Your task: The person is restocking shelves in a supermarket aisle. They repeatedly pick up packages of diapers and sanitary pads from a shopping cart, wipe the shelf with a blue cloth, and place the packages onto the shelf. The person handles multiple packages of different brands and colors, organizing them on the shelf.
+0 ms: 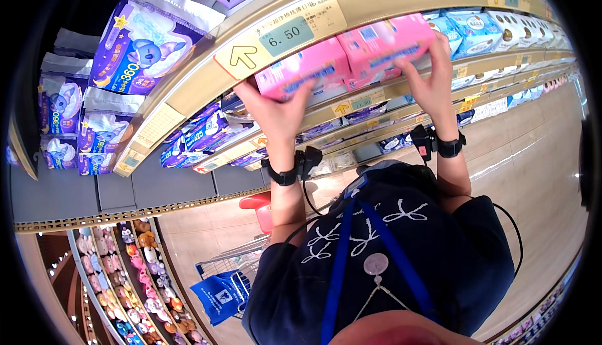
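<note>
Two pink packs of sanitary pads sit side by side on a shelf just under a price strip. My left hand [276, 112] grips the left pink pack [313, 66] by its outer end, its thumb on the near lower edge. The far fingers of that hand are partly hidden behind the pack and the strip. Around the outer end of the right pink pack [387, 47], my right hand [433, 82] is closed, with the thumb on its front and the fingers over the far corner. The packs touch each other between my hands.
Blue tissue-like packs [473, 31] stand right of the pink ones. Purple bags [147, 41] hang or stand at the left. Below are lower shelves, a shopping cart with a blue bag [221, 296], a red object [258, 207] and racks of plush toys [147, 270].
</note>
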### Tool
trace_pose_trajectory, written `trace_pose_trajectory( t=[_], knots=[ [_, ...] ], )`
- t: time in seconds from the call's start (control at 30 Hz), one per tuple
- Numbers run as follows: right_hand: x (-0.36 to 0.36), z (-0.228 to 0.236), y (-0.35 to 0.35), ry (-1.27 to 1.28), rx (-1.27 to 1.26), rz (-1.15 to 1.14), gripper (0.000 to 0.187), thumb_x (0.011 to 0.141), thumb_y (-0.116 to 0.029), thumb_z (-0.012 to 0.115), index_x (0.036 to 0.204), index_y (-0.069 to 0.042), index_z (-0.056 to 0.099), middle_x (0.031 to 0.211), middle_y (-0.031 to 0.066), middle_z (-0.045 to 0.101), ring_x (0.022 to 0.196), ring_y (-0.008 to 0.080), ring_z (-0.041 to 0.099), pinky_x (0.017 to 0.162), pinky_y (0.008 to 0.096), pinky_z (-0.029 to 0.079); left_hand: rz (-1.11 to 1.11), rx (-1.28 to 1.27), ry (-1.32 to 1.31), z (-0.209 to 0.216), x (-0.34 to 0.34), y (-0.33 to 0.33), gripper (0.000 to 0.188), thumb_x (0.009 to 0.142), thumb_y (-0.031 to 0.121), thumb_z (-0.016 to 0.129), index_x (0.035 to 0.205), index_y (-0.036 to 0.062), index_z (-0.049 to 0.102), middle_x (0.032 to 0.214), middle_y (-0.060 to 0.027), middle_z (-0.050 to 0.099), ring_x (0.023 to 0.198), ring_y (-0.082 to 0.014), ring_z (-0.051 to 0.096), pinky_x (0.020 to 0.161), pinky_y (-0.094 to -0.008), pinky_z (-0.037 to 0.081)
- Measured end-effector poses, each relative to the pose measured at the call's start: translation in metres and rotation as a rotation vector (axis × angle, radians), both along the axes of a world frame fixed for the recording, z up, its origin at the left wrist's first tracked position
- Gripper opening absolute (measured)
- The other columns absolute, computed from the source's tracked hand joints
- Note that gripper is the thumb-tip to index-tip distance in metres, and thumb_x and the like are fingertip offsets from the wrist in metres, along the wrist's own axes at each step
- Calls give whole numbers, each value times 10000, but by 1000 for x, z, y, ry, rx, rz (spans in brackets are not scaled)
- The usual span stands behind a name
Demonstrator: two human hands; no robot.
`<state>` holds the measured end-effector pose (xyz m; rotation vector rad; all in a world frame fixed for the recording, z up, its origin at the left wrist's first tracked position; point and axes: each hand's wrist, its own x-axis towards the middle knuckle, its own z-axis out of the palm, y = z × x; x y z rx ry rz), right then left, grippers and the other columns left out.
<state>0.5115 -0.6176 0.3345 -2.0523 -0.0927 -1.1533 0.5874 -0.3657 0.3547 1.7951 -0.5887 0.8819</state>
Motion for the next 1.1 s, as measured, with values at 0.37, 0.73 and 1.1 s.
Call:
trace_pose_trajectory(
  t=[0.37, 0.73, 1.1],
  knots=[
    [-18, -59, 4, -125, -144, -48, 549, 786, -354, 759, 1138, 40, 610, 1171, 174, 531, 993, 321, 536, 868, 422, 428, 302, 45, -303, -57, -59, 35, 909, 655, 260, 889, 1348, 32, 348, 1274, -147, 432, 1175, -277, 476, 1010, -443, 416],
    [-18, -54, 174, -162, 99, 739, 736, 752, -547, 759, 1169, 30, 570, 1153, 156, 500, 1037, 283, 512, 869, 411, 419, 676, -3, -278, -41, -216, 151, 961, 687, 416, 869, 1392, -7, 372, 1278, -179, 484, 1195, -313, 510, 1014, -460, 455],
    [-205, -62, 448, 540, -25, 1482, 439, 822, -216, 781, 1098, 5, 521, 1003, 126, 551, 912, 238, 608, 772, 354, 501, 1210, -602, 363, -85, -508, 284, 784, 797, 219, 780, 1430, -24, 386, 1286, -151, 530, 1133, -213, 558, 989, -334, 439]
  ],
)
